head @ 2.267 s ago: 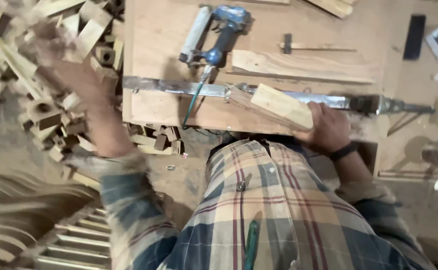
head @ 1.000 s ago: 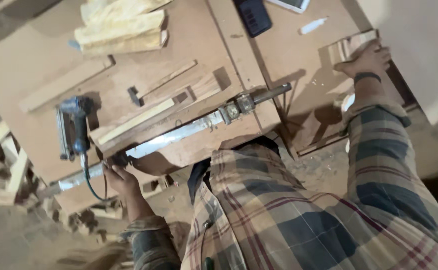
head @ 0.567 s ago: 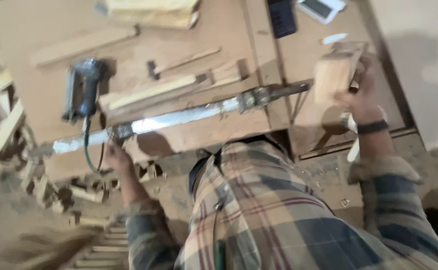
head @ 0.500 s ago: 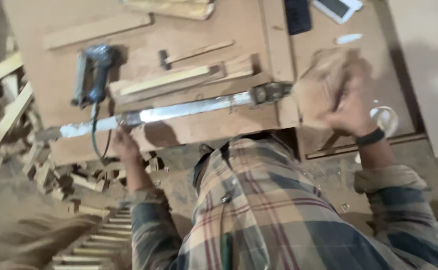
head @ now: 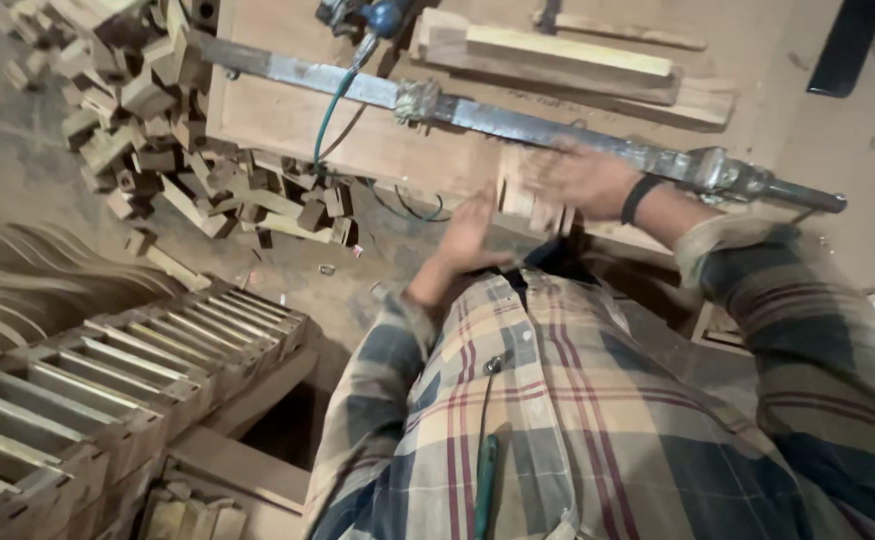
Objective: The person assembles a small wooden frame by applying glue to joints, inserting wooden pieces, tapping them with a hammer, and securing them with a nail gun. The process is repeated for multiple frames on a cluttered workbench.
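At bench edge, right hand (head: 582, 178) on wood block (head: 519, 192) (blurred)

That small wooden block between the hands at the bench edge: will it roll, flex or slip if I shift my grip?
The wooden block looks squared and stiff, so it should neither roll nor flex. It seems small enough for the right hand to cover, so probably light. Its surface is blurred; bare wood likely grips fine, with the left hand steadying it below.

A long metal bar clamp (head: 517, 125) lies across the wooden worktop (head: 287, 120), with stacked wooden strips (head: 567, 65) just beyond it. Left of the worktop, wood offcuts (head: 147, 130) litter the floor; slatted wooden frames (head: 107, 390) are stacked nearer.
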{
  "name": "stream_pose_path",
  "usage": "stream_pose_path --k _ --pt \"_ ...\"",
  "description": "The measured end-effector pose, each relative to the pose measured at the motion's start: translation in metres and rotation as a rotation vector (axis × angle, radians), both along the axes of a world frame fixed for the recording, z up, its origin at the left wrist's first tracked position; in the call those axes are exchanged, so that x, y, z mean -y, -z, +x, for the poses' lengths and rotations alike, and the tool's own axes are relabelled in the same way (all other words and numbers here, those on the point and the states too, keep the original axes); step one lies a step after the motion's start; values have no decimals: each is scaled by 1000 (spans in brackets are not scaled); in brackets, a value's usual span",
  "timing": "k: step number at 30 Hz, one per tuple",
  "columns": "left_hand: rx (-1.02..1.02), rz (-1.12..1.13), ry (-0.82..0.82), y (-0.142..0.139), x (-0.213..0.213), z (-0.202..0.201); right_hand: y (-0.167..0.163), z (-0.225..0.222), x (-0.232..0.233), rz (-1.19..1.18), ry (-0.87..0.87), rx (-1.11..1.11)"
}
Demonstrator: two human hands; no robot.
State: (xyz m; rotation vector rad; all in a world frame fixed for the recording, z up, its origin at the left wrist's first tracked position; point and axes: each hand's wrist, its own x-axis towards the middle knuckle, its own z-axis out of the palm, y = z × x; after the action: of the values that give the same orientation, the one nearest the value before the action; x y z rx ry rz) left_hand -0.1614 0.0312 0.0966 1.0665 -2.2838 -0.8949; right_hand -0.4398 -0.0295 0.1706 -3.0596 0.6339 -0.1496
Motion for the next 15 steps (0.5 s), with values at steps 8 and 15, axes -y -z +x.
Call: stream_pose_path --k 8,15 --pt "172 22 -246 25 32 -3 86 41 -118 307 1286 790" --pt "-78 -345 -85 33 44 -11 116 53 -269 907 1454 728"
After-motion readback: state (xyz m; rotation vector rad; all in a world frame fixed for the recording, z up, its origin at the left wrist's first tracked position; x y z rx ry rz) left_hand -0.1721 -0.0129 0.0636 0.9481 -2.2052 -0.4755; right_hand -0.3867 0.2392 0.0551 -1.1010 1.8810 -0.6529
